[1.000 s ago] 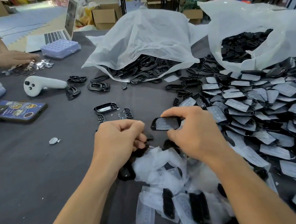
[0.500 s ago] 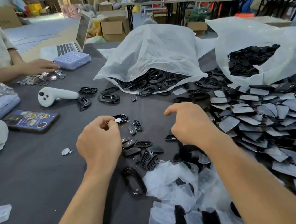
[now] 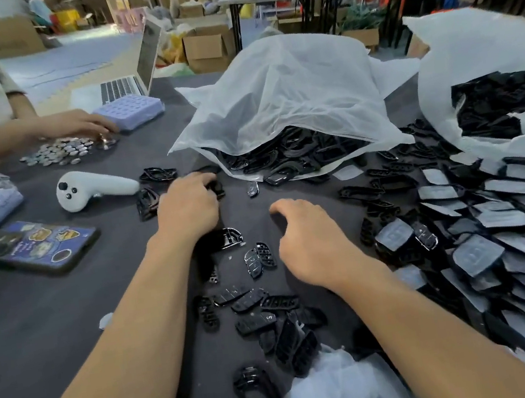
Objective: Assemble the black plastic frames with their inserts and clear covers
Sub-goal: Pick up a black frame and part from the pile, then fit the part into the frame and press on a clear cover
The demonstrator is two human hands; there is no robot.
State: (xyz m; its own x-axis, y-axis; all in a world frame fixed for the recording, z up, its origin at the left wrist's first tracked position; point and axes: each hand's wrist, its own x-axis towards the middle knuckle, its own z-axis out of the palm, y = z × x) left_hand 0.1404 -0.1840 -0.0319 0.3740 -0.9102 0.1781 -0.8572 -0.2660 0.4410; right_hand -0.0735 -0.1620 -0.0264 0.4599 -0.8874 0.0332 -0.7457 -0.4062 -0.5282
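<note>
Black frames [image 3: 282,158] are spilling out of the mouth of the white bag [image 3: 280,100]. Left hand [image 3: 187,206] is reaching to just in front of the bag's mouth, fingers curling down over one loose frame [image 3: 216,185] lying there. The hand is covering the contact, so cannot tell if it is gripping yet. Right hand [image 3: 312,242] is hovering on the near side of the bag, fingers loosely bent, holding nothing. Small inserts [image 3: 263,304] are lying scattered further from the bag, toward the person. Covered pieces [image 3: 477,252] are piling up to the bag's right. White controller [image 3: 93,190] and phone [image 3: 40,245] are sitting to the bag's left.

Step in hand: picking a fresh frame to start the next unit. Next move is probably calling for pinching that frame firmly, lifting it away from the bag toward the inserts, and the right hand picking one insert that fits the opening.
</note>
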